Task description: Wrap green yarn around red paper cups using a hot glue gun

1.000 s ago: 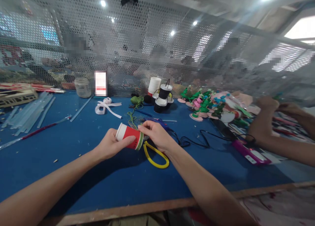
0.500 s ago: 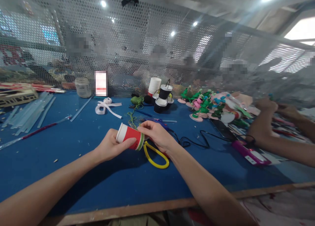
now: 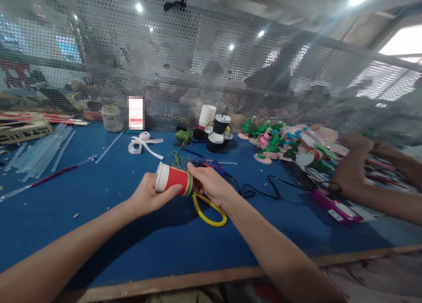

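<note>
A red paper cup (image 3: 174, 178) with a white inside and a green band at one end lies sideways between my hands, above the blue table (image 3: 99, 232). My left hand (image 3: 150, 195) grips it from below, thumb across the red side. My right hand (image 3: 211, 184) holds the banded end with its fingertips. A yellow loop (image 3: 209, 209) lies on the table just under my right wrist. A blue glue gun (image 3: 207, 164) sits right behind my right hand, partly hidden.
Black and white cups (image 3: 216, 129) stand at the back centre, with green string (image 3: 183, 136) and a white ribbon bow (image 3: 141, 143) nearby. Clear glue sticks (image 3: 36, 151) lie far left. Colourful craft pieces (image 3: 286, 142) and another person's arms (image 3: 365, 180) fill the right side, beside a pink phone (image 3: 332, 206) and a black cable (image 3: 270, 186).
The cup has been turned to lie more level and lifted slightly. My right hand has shifted from its top edge to its banded end. The other person's hands moved a little.
</note>
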Demonstrator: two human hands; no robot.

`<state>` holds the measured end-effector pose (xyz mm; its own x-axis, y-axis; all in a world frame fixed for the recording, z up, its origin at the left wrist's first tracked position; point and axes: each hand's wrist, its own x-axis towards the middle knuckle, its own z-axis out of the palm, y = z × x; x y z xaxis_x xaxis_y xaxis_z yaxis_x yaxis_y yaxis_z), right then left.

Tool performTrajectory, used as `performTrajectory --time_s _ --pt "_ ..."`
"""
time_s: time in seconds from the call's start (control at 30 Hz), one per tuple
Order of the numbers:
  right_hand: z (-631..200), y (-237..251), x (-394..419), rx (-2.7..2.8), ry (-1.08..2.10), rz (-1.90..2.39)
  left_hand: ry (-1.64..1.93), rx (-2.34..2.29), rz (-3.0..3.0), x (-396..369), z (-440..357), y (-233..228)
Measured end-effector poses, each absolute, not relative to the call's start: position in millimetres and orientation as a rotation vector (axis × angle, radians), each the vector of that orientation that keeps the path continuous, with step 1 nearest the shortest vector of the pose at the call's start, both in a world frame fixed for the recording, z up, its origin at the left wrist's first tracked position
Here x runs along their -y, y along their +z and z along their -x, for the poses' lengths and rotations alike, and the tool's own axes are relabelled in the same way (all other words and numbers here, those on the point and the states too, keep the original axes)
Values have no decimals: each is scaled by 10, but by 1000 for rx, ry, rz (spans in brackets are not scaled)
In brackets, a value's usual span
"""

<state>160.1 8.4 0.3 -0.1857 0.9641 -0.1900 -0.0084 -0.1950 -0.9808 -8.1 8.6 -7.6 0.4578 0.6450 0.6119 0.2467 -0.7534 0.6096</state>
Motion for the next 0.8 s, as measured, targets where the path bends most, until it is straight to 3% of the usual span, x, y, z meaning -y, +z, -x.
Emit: performTrajectory --time_s 0.5,0.8 --pt "-1624 68 -53 1260 1445 1160 1067 -862 -1882 -138 110 -12" --pt "-1611 -27 31 1736 1073 1132 816 -866 -1030 -307 151 -2"
